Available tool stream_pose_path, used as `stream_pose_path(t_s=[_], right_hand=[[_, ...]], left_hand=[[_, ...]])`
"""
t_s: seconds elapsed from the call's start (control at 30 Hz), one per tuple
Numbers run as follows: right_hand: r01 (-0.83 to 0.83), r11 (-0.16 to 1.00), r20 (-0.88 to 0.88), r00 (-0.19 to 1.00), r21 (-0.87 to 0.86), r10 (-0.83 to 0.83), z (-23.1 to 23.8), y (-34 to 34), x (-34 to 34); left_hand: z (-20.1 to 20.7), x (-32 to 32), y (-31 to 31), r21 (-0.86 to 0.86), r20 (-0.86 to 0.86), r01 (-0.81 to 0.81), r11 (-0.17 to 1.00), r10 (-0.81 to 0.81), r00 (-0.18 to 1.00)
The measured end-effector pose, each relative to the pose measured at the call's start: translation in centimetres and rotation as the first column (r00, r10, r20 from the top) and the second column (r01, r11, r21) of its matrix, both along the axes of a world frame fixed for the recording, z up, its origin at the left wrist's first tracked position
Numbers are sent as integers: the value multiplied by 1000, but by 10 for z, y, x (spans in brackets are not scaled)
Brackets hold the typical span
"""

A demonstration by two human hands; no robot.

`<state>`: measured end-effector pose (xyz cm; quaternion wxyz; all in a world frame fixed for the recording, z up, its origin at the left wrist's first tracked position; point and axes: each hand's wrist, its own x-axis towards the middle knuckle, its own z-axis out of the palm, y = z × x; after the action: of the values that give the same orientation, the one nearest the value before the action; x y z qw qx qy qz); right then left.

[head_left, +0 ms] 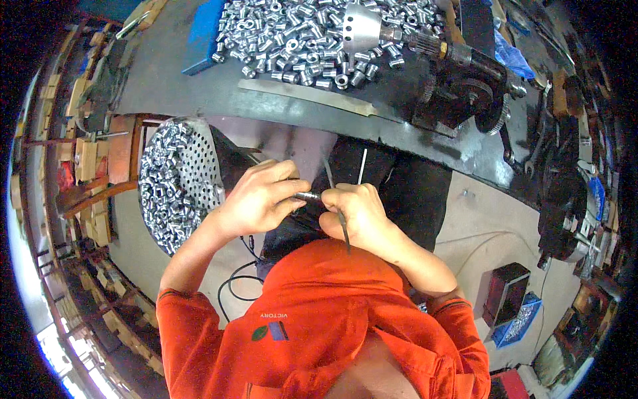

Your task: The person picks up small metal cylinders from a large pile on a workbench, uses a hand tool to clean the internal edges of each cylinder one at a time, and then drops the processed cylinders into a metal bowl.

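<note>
A: From the head view, where is the small metal piece (308, 196)?

B: Near the middle of the frame, in the gap between the two hands, above the orange shirt (312, 286) and below the worktop (179, 100).

A: Which way does its long axis run?

B: Nearly level, left to right, so one end points at each of the hands.

A: And which of them is nearer?

B: Neither by much. The left hand (264, 196) pinches the left end between thumb and fingers. The right hand (352, 209) is curled closed at the other end; its fingertips look to be touching the piece, though I cannot tell for certain.

A: Is the right one holding anything else?

B: Yes, a thin dark rod (344, 229). It sticks out above and below the fist, running steeply up the frame, so it lies crosswise to the piece.

A: What about the other metal parts?

B: A heap of parts (299, 40) covers the top centre of the worktop. More sit in the round tray (201, 163) at the left, beyond the left forearm.
</note>
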<state>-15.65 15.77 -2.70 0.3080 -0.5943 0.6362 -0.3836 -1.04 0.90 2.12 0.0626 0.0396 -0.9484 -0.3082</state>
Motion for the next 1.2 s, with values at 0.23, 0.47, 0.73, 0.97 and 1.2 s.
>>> stream_pose_path(t_s=[0.23,0.47,0.73,0.97,1.2], right_hand=[[17,999,58,998,-38,-14,-4,-1,-3],[10,994,267,963,-107,20,-12,5,-10],[-44,946,428,884,-322,187,16,24,-21],[-54,943,429,881,-329,200,14,19,-11],[-98,968,348,921,-231,177,2,-2,-6]], left_hand=[[-7,-7,-2,96,5,17,995,-18,1000],[-14,2,5,656,351,-384,650,187,917],[-37,7,-24,-19,-33,-451,893,450,892],[-40,3,-21,-44,-102,-391,919,386,917],[-40,-7,-11,-55,-74,-282,958,278,958]])
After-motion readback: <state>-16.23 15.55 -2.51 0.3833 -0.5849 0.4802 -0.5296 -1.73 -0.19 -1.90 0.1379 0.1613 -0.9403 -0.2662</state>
